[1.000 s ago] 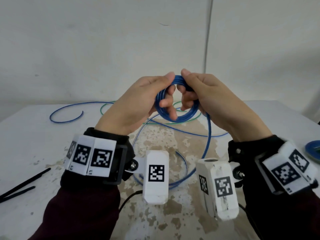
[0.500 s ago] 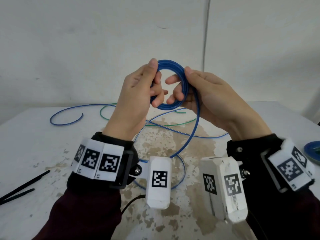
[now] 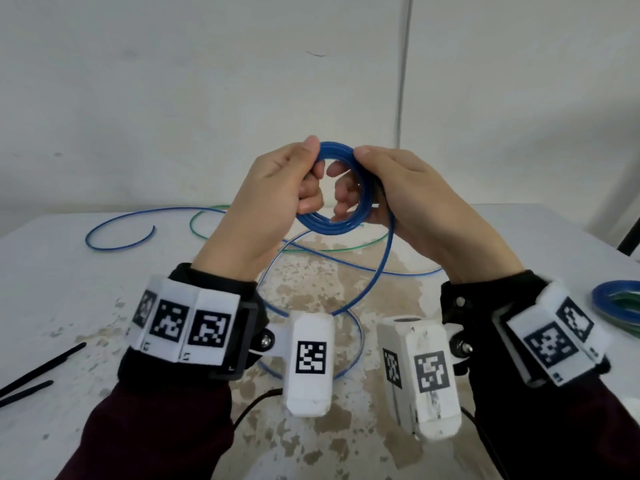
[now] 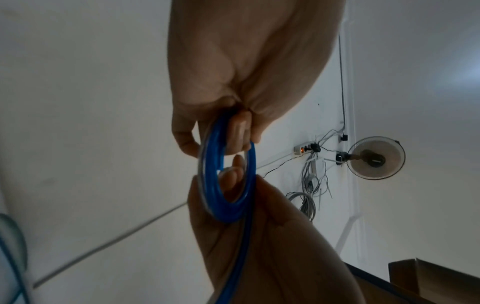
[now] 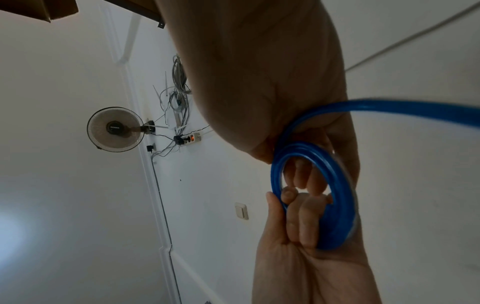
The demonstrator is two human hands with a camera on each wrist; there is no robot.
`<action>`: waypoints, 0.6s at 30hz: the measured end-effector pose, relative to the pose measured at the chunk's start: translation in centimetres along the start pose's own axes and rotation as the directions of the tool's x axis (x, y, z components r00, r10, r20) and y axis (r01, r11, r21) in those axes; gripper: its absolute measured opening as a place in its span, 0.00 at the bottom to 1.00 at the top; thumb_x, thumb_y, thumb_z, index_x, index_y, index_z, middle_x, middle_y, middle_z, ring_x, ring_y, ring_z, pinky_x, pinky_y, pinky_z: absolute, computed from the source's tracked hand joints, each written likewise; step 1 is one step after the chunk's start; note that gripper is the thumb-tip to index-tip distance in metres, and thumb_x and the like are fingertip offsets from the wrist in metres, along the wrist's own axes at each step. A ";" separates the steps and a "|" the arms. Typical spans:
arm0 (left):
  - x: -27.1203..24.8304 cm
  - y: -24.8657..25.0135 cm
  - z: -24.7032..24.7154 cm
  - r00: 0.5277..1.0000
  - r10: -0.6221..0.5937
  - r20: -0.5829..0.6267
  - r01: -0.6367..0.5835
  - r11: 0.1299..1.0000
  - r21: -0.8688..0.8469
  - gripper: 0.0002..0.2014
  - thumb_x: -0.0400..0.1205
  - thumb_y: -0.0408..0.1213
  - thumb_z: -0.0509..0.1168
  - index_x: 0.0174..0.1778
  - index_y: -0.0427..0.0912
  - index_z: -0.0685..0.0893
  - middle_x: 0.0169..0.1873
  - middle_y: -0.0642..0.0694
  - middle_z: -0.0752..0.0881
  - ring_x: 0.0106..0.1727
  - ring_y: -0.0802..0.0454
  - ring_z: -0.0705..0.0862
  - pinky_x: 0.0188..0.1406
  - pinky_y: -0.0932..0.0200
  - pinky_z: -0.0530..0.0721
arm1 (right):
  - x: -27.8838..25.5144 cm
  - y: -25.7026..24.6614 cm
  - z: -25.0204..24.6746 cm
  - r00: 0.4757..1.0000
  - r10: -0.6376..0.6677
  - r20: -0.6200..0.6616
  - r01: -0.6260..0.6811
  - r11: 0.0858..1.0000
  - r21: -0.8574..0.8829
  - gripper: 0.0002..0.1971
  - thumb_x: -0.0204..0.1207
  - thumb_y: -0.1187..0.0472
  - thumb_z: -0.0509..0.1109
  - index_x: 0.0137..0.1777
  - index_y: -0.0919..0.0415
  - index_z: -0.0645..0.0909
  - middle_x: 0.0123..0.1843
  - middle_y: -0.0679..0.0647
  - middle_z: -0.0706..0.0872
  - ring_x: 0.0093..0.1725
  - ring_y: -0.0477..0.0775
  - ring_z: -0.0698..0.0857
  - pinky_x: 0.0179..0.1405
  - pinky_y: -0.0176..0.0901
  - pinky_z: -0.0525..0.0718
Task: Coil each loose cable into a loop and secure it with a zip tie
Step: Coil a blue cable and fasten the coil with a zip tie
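A small coil of blue cable (image 3: 332, 226) is held up above the table between both hands. My left hand (image 3: 311, 168) pinches its left side, thumb on top and fingers curled through the ring. My right hand (image 3: 349, 171) grips the right side, thumb on the top edge. In the left wrist view the coil (image 4: 223, 205) stands edge-on between the two hands. In the right wrist view the coil (image 5: 335, 216) has fingers of both hands through it. The loose tail (image 3: 377, 271) drops from my right hand and loops over the table.
A green cable (image 3: 207, 216) lies loose at the back of the white, worn table (image 3: 69, 306), crossing the blue one. Two black zip ties (image 3: 38, 368) lie at the left edge. A finished blue and green coil (image 3: 620, 303) sits at the right edge.
Both hands have risen with the coil, which has turned from facing me to more edge-on. More of the tail has been drawn up from the table.
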State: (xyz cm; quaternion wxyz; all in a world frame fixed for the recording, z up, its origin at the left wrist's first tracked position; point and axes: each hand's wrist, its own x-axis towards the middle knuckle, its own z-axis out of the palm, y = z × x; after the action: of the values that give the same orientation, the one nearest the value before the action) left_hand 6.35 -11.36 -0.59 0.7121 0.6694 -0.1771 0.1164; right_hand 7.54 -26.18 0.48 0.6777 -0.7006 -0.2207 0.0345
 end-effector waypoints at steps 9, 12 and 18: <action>-0.2 -0.4 1.4 0.989 0.079 -0.123 -0.091 0.991 -0.097 0.19 0.90 0.39 0.51 0.33 0.38 0.72 0.22 0.51 0.63 0.23 0.56 0.60 0.26 0.65 0.62 | -0.3 -0.6 -1.8 0.991 0.004 0.132 -0.023 0.989 0.143 0.19 0.88 0.59 0.50 0.55 0.65 0.82 0.31 0.52 0.84 0.35 0.51 0.86 0.51 0.43 0.86; -0.1 -0.2 1.6 0.998 -0.060 0.019 0.062 0.984 -0.167 0.19 0.89 0.39 0.51 0.32 0.38 0.72 0.21 0.50 0.67 0.20 0.54 0.66 0.24 0.64 0.70 | -0.5 -0.6 -2.3 0.988 -0.002 0.157 -0.012 0.996 0.092 0.19 0.88 0.59 0.49 0.49 0.65 0.80 0.25 0.48 0.67 0.25 0.47 0.71 0.40 0.40 0.84; -0.2 0.3 0.6 0.994 -0.077 0.082 0.082 0.995 -0.060 0.19 0.89 0.40 0.52 0.31 0.40 0.68 0.21 0.55 0.68 0.21 0.58 0.59 0.20 0.68 0.62 | -0.6 -0.6 -1.6 0.982 0.024 0.186 -0.022 1.000 -0.011 0.18 0.88 0.59 0.50 0.48 0.64 0.80 0.26 0.50 0.74 0.27 0.49 0.76 0.37 0.39 0.84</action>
State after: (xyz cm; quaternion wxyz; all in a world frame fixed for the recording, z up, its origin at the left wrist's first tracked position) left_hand 5.94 -11.89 -0.35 0.7294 0.6571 -0.1821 0.0554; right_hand 7.40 -27.94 1.03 0.6505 -0.6998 -0.2752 0.1069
